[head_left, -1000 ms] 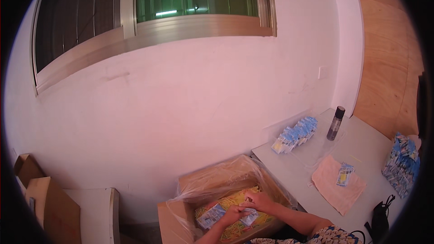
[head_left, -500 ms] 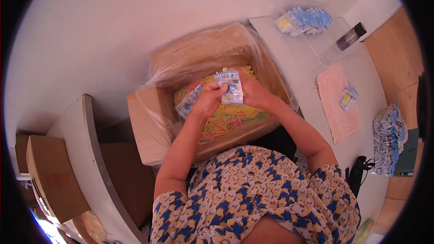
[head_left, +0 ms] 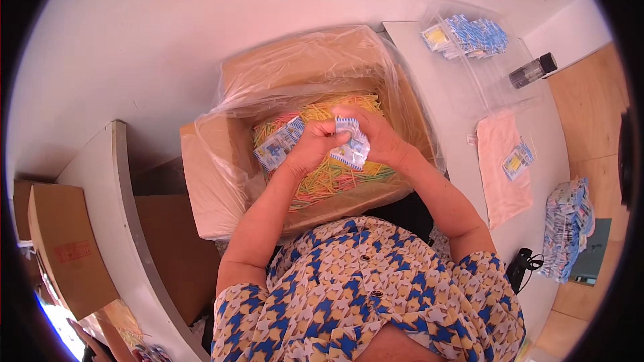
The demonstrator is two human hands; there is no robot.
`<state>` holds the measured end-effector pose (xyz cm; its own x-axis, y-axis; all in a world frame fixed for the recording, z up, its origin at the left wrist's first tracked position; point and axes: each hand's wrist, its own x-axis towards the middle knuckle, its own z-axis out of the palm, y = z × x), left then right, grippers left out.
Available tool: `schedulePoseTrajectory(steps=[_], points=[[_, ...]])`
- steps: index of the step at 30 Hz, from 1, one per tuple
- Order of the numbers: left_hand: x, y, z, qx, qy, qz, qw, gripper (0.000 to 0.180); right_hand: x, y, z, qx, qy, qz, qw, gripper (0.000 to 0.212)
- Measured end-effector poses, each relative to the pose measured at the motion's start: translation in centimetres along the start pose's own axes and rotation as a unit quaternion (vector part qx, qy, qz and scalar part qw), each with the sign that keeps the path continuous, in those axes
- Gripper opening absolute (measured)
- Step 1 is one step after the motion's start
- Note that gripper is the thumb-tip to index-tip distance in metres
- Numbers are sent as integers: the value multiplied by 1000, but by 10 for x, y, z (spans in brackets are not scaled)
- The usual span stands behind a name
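Both together now over the open box (head_left: 201, 161) of thin coloured sticks (head_left: 335, 177). Left hand (head_left: 312, 151) closed around a stack of small blue packets (head_left: 275, 149), right hand (head_left: 376, 137) pinching one more packet (head_left: 350, 151) against it. Held a bit lower than before, so sorting goes on.

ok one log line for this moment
left hand: holds small packets | right hand: holds packet | over lined carton of coloured sticks

Box (head_left: 201, 181) left of table (head_left: 463, 104)
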<state>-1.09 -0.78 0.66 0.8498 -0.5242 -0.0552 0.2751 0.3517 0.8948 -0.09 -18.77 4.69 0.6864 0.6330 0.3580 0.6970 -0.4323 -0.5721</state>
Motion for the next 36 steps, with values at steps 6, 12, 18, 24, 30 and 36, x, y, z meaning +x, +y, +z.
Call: schedulePoseTrajectory(steps=[6, 12, 18, 24, 30, 36], points=[[3, 4, 5, 242, -32, 47, 969, 13, -8, 8, -38, 206, 24, 125, 970, 35], [6, -15, 8, 302, -93, 145, 938, 12, -5, -6, 4, -94, 104, 79, 987, 23], [5, -13, 2, 221, -86, 22, 971, 7, -4, 10, 13, 6, 179, 157, 971, 30], [4, -12, 9, 340, -51, 136, 929, 11, -3, -6, -3, 39, 155, 168, 973, 28], [9, -22, -4, 152, -120, 1, 981, 13, -12, 15, 10, 44, 133, 174, 975, 24], [8, -12, -9, 125, -27, -101, 987, 17, -41, 36, -21, -4, -52, 226, 973, 17]])
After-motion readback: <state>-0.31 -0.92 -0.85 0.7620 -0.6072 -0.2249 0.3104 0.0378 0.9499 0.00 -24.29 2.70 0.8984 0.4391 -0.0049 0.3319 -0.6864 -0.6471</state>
